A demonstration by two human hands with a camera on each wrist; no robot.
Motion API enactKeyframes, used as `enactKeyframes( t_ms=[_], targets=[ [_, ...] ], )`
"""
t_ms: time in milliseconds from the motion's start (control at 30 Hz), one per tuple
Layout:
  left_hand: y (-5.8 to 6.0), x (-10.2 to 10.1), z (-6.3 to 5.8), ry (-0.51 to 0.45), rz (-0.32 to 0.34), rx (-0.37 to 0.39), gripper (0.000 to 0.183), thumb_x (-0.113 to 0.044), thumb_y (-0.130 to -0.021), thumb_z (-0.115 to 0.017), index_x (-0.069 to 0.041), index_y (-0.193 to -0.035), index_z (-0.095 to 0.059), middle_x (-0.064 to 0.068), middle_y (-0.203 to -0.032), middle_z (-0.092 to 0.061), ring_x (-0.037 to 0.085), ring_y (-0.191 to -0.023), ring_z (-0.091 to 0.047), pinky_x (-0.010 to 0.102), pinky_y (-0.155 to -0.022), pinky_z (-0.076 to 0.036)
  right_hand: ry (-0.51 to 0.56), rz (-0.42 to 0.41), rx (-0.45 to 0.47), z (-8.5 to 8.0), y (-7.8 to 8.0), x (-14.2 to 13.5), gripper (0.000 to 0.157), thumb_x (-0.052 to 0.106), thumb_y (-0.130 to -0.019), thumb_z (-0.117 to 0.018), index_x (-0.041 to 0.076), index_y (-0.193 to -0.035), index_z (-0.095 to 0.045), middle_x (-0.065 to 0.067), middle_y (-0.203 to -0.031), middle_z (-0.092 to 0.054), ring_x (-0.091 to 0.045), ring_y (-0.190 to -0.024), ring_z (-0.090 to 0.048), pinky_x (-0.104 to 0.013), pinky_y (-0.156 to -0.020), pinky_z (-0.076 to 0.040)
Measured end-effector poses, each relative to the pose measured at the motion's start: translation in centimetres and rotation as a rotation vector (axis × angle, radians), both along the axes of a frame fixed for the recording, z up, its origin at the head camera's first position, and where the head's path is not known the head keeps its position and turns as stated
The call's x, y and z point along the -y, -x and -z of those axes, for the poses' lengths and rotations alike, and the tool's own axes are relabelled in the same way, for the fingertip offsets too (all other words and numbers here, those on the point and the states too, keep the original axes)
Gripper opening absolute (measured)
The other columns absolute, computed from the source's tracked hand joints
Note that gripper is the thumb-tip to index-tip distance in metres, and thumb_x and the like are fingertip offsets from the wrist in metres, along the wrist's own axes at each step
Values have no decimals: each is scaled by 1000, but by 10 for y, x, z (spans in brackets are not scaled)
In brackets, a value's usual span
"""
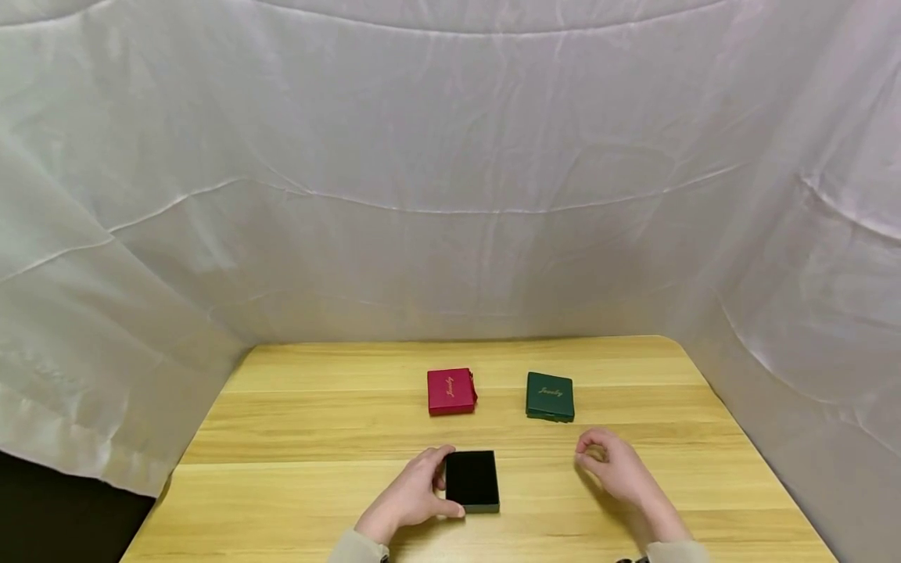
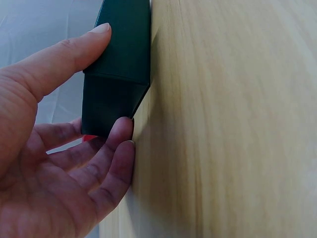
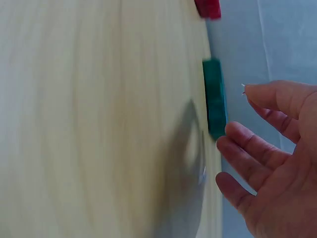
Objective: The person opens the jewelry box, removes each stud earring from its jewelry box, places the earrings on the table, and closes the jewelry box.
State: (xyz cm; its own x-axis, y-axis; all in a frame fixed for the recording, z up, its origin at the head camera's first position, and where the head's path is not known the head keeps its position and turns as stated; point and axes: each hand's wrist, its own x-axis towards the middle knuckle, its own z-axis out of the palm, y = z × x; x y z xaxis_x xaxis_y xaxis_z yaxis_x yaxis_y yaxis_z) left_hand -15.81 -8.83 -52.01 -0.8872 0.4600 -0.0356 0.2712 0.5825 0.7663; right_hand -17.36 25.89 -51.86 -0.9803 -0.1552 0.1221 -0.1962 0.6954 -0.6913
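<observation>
A dark green box [image 1: 472,482] with a black top face lies on the table at front centre. My left hand [image 1: 422,486] grips its left side, the thumb at the near corner and the fingers round the far corner. In the left wrist view, that thumb rests along the green wall [image 2: 121,54] of the box. My right hand [image 1: 614,464] is held over the table to the right, thumb and index finger brought together. A tiny silvery piece [image 3: 243,89] shows at those fingertips in the right wrist view, too small to make out its kind.
A red jewelry box [image 1: 450,392] with gold lettering lies farther back, left of a similar green jewelry box [image 1: 550,396]. The green one sits just beyond my right hand. Pale cloth [image 1: 450,258] hangs behind and beside the wooden table [image 1: 303,438].
</observation>
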Motion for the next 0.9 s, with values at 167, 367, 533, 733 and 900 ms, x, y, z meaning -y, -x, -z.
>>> enactKeyframes(
  t_ms=[167,367,533,733,900],
  targets=[
    [0,0,-1,-1,3,-3,91,-35,-62,-82,-2,-135,-38,0,-86,-48,11,-74,-48,24,-67,-41,-3,33,31,4,-3,-24,10,8,-82,-65,15,-80,-58,-13,-111,-56,-36,-109,-47,-55,-90,-34],
    [0,0,-1,-5,-2,6,91,-34,-62,-82,-2,-135,-38,0,-86,-48,11,-75,-48,23,-66,-41,-36,65,43,6,-6,-42,8,13,-84,-64,14,-80,-57,-20,-117,-53,-44,-113,-43,-58,-91,-33],
    [0,0,-1,-9,-5,13,90,-33,-62,-82,-3,-135,-38,0,-86,-48,11,-75,-48,23,-65,-41,-71,73,33,6,-7,-44,10,17,-84,-66,15,-79,-57,-22,-117,-52,-45,-112,-44,-58,-90,-33],
    [-1,0,-1,-11,-4,14,90,-33,-63,-82,-3,-135,-38,0,-86,-48,11,-74,-47,23,-64,-41,-98,58,42,6,-5,-41,9,13,-81,-67,16,-78,-59,-20,-114,-52,-42,-108,-46,-57,-90,-33],
    [-1,0,0,-6,-4,5,89,-33,-63,-82,-3,-135,-38,0,-86,-48,11,-74,-47,23,-64,-40,-117,44,16,8,-2,-38,14,8,-78,-69,18,-74,-59,-18,-110,-53,-39,-105,-48,-56,-88,-34]
  ],
)
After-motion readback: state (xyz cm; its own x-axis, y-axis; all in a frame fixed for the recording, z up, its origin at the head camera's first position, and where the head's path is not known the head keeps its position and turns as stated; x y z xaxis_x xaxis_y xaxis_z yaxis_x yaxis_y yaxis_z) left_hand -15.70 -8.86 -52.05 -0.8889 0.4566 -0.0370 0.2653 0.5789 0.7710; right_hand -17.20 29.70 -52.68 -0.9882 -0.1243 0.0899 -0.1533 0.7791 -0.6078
